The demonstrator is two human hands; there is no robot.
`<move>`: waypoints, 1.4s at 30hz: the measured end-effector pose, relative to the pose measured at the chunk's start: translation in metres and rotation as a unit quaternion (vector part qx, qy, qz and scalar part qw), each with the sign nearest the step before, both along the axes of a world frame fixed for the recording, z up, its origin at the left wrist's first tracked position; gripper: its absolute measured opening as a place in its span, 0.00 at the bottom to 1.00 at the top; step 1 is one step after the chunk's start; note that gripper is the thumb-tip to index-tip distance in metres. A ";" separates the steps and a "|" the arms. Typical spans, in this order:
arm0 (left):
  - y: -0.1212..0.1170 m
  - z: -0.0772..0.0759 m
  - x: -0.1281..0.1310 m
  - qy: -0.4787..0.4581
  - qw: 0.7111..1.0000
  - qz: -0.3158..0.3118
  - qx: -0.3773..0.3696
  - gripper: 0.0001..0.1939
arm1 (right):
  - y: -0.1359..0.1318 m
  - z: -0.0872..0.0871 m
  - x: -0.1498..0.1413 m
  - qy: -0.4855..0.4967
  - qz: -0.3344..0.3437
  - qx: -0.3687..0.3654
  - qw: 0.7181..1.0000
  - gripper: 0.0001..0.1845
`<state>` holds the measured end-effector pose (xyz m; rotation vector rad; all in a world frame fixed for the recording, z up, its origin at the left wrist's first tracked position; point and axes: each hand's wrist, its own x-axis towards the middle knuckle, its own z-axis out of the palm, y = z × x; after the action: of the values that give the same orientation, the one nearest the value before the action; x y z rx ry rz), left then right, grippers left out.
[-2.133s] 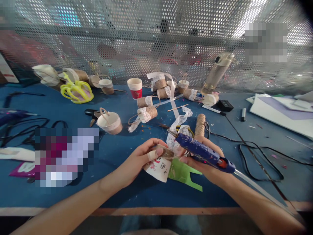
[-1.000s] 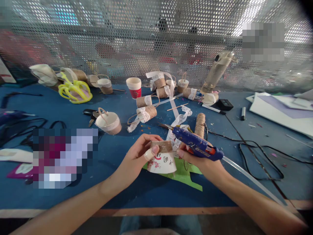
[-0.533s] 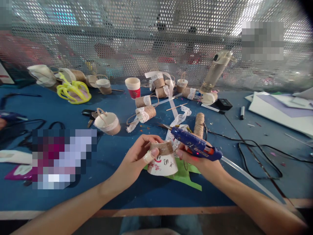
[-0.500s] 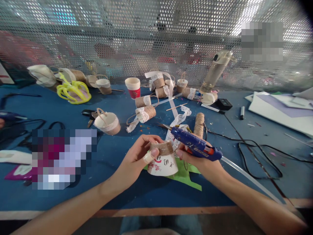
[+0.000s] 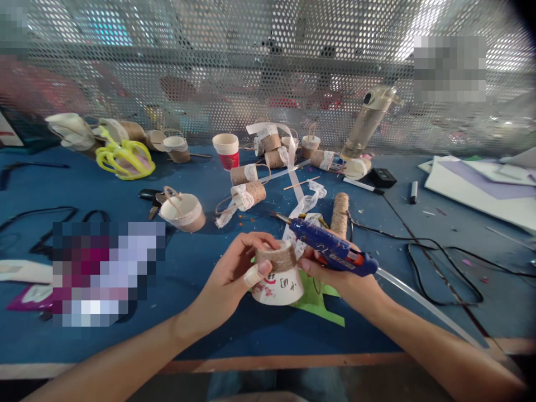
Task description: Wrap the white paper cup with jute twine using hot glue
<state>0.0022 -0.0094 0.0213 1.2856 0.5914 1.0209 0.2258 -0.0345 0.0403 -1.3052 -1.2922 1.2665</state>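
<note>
1. Here, the left hand (image 5: 237, 265) grips a white paper cup (image 5: 278, 290), its thumb, wrapped in a pale bandage (image 5: 252, 276), pressed on the near side and its other fingers around the far side.
2. The cup is held above the near middle part of the blue tabletop (image 5: 188, 329), narrow end up; brown twine (image 5: 278, 258) winds around that narrow part, and pink blossoms and black characters show below.
3. The right hand (image 5: 347, 279) is closed around a blue hot-glue gun (image 5: 326, 244), whose metal nozzle points away and to the left, beyond the cup. A long translucent glue stick (image 5: 427, 304) runs out of its rear.
4. The right thumb and a fingertip are pinched together at the cup's right side; whether they touch it, I cannot tell.
5. Partly under the cup lies a cut green sheet (image 5: 316, 304). Past the glue gun are a crumpled white lace ribbon (image 5: 307, 206) and an upright roll of brown twine (image 5: 340, 215).
6. Left of these stands a twine-handled white and brown cup (image 5: 184, 215); farther back are a red and white paper cup stack (image 5: 226, 152) and a yellow crown-shaped frame (image 5: 125, 159).
</note>
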 end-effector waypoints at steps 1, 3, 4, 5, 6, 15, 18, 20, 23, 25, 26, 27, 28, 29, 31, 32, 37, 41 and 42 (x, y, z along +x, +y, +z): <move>0.000 0.000 0.000 -0.001 1.000 0.001 0.005 0.05 | 0.000 -0.001 0.000 0.002 -0.001 -0.001 1.000 0.09; 0.000 0.001 0.001 -0.004 1.000 0.001 0.016 0.06 | 0.000 -0.001 0.000 0.006 0.002 -0.004 1.000 0.08; 0.001 0.002 0.001 -0.006 1.000 0.001 0.021 0.06 | 0.001 -0.001 0.000 0.008 0.007 -0.006 1.000 0.08; 0.001 0.002 0.002 -0.008 1.000 0.000 0.026 0.06 | 0.001 -0.001 0.001 0.010 0.011 -0.007 1.000 0.07; 0.001 0.003 0.002 -0.009 0.999 -0.001 0.031 0.06 | 0.001 0.000 0.001 0.012 0.016 -0.009 1.000 0.07; 0.002 0.004 -0.001 -0.021 0.999 -0.027 0.039 0.06 | 0.000 0.002 0.001 0.032 0.034 -0.028 0.999 0.06; 0.002 0.003 -0.002 -0.031 0.999 -0.031 0.018 0.06 | 0.002 0.000 0.000 0.043 0.035 -0.034 0.998 0.08; 0.003 0.003 -0.001 -0.040 0.999 -0.032 -0.006 0.05 | 0.003 -0.003 0.000 0.049 0.031 -0.033 0.998 0.11; 0.004 0.003 0.001 -0.050 0.997 -0.031 -0.049 0.03 | 0.004 -0.006 -0.001 0.060 0.021 -0.026 0.998 0.13; 0.005 0.002 0.002 -0.058 0.995 -0.030 -0.075 0.03 | 0.004 -0.008 -0.001 0.069 0.016 -0.023 0.997 0.13; 0.005 0.002 0.002 -0.061 0.994 -0.030 -0.085 0.02 | 0.004 -0.008 -0.001 0.072 0.016 -0.023 0.997 0.13; 0.006 0.002 0.001 -0.064 0.993 -0.029 -0.091 0.02 | 0.004 -0.009 -0.001 0.075 0.017 -0.023 0.997 0.13; 0.006 0.002 0.001 -0.067 0.993 -0.029 -0.096 0.02 | 0.004 -0.009 -0.001 0.077 0.018 -0.025 0.997 0.12; 0.006 0.002 0.001 -0.070 0.992 -0.029 -0.099 0.02 | 0.004 -0.009 -0.001 0.078 0.020 -0.027 0.996 0.11; 0.007 0.002 0.000 -0.076 0.992 -0.028 -0.101 0.02 | 0.005 -0.010 -0.001 0.083 0.024 -0.032 0.996 0.11; 0.006 0.002 0.000 -0.078 0.991 -0.028 -0.101 0.02 | 0.005 -0.010 -0.001 0.086 0.026 -0.034 0.995 0.11; 0.004 0.003 -0.001 -0.077 0.992 -0.029 -0.093 0.03 | 0.004 -0.012 -0.001 0.098 0.028 -0.042 0.994 0.10; 0.003 0.001 -0.002 -0.073 0.994 -0.030 -0.077 0.03 | 0.004 -0.012 0.000 0.092 0.029 -0.042 0.994 0.09; 0.003 0.000 -0.002 -0.072 0.994 -0.031 -0.074 0.03 | 0.004 -0.012 0.001 0.088 0.029 -0.041 0.995 0.09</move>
<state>0.0000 -0.0064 0.0217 1.0846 0.5031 0.9909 0.2264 -0.0309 0.0279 -1.1909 -1.1721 1.4554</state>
